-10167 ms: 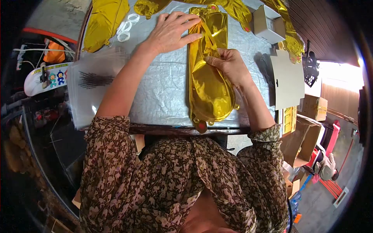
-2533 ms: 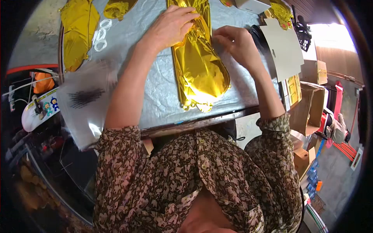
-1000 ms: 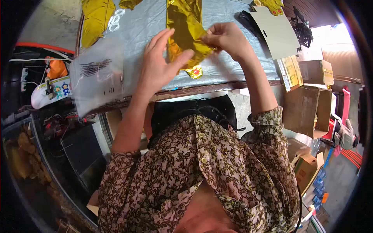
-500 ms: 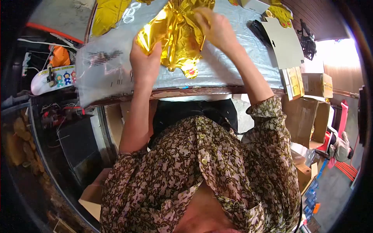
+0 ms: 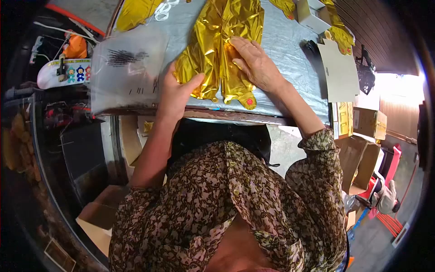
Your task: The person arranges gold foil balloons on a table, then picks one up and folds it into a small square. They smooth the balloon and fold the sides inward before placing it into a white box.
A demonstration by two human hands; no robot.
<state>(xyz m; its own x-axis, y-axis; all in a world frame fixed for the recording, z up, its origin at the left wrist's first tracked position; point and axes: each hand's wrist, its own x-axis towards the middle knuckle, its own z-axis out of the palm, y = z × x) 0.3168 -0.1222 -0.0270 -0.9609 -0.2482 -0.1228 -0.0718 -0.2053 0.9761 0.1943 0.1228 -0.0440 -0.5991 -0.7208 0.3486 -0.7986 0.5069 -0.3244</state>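
A shiny gold foil balloon (image 5: 206, 56), deflated and shaped like two legs, lies on the silvery table cover (image 5: 290, 54) in front of me. One leg end carries a red mark. My left hand (image 5: 178, 90) grips the lower left edge of the foil, thumb on top and the other fingers hidden beneath. Across the right leg rests my right hand (image 5: 262, 70), its fingers stretched out flat on the foil. Left of the balloon is a clear plastic bag (image 5: 124, 65) with black print.
More gold foil pieces (image 5: 136, 13) lie at the back left, beside white cord (image 5: 164, 10). To the right are a white box (image 5: 313, 17) and a pale card sheet (image 5: 340, 75). Cardboard boxes (image 5: 368, 122) stand off the table's right side, a skateboard (image 5: 53, 75) off its left.
The foil, crumpled and partly lifted before, now lies flatter with both legs spread. My right hand has come down onto it with fingers straightened. My left hand has moved slightly nearer the table edge.
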